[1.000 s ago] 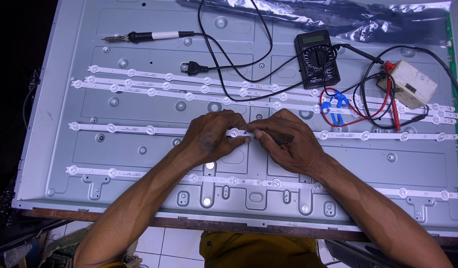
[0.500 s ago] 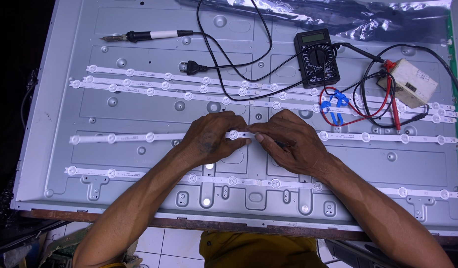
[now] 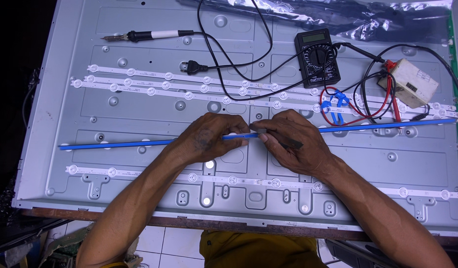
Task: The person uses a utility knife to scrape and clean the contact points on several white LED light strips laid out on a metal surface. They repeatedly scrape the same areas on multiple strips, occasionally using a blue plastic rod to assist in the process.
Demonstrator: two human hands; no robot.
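Centrally, both hands pinch a long thin blue strip [image 3: 139, 142] lying across the grey metal back panel [image 3: 139, 30]: left hand [image 3: 209, 139] fingers curled on it, right hand [image 3: 288, 141] gripping it alongside, possibly with a small dark tool. Black multimeter [image 3: 317, 57] sits behind, soldering iron [image 3: 144, 35] far left.

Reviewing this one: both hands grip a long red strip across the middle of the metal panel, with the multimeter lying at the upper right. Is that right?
Not quite. The strip is blue, not red, as the head view shows. The rest holds: the left hand and right hand both grip it across the middle of the metal panel, and the multimeter lies at the upper right.
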